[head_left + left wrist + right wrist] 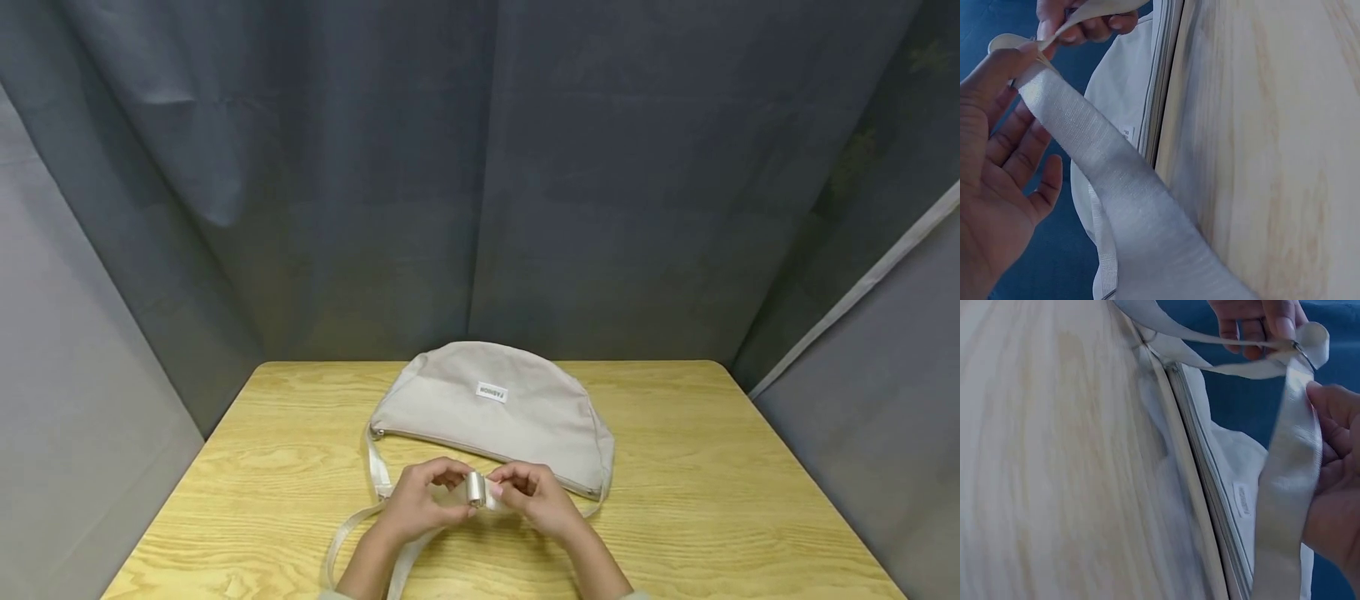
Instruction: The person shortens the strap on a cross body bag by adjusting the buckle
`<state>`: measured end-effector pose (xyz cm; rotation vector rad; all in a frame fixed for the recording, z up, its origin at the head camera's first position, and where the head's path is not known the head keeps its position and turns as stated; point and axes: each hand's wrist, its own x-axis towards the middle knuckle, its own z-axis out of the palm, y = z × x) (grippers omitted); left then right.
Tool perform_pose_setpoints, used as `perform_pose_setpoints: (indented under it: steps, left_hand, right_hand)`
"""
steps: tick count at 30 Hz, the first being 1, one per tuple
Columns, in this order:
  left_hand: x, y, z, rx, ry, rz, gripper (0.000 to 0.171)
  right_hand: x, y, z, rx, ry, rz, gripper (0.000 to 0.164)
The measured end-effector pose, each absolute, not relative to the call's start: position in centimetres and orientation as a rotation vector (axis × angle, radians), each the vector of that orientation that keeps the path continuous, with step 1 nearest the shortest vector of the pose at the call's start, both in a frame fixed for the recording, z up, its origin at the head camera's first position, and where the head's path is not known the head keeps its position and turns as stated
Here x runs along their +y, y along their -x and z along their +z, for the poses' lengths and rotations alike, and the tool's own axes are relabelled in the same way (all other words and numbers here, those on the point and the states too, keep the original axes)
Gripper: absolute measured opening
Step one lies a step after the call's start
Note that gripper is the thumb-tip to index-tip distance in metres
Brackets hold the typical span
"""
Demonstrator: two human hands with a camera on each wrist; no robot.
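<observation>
1. Above the counter, near the bag, the strap runs crosswise between the left hand and right hand, its metal buckle close to both.
2. The left hand pinches the strap's looped part; the right hand pinches its band opposite.

head: high, farther, facing forward-down | left wrist, right wrist: close, facing strap | all share: strap, bag
</observation>
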<state>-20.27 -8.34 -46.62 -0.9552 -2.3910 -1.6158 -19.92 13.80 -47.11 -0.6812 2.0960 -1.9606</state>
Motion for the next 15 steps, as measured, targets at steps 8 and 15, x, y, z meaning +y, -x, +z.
perform_pose_setpoints:
  steps: [8,15]
  left_hand:
    - [-8.4,19.9,-46.0,-2.376,0.901,-1.62,0.04]
    - [-8.6,21.0,-48.1,-2.409,0.924,-1.617,0.041]
  right_hand:
    - [16.0,20.8,-49.4,2.146,0.714,-1.863,0.015]
    - [16.1,20.9,-49.4,2.123,0.727,-1.883,0.011]
